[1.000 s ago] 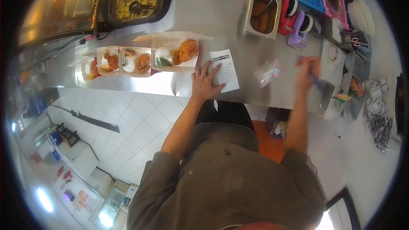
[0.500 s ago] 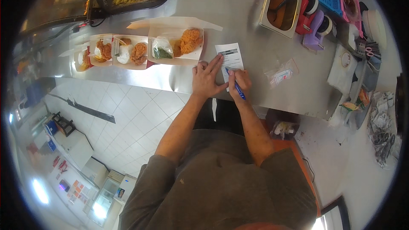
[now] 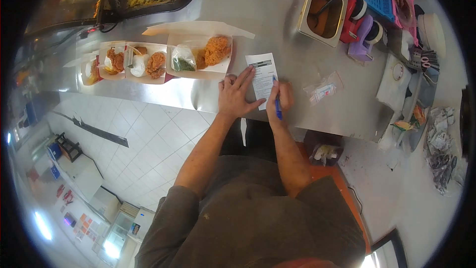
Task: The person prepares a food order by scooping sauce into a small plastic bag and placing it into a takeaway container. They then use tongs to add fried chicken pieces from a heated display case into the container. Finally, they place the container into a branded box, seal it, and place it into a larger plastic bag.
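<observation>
The paper slip [image 3: 263,79] is pinned flat on the counter [image 3: 292,20] at frame centre by the spread left hand [image 3: 237,97]. The right hand [image 3: 278,100], at the right of the frame a second ago, is now closed around a blue pen [image 3: 277,105] at the slip's lower edge. Marking of the slip is judged to be under way beside the open food boxes [image 3: 163,59].

Left hand [image 3: 235,97] lies flat on the paper slip [image 3: 263,77]; right hand [image 3: 279,100] holds a blue pen [image 3: 278,108] at the slip's lower edge.
</observation>
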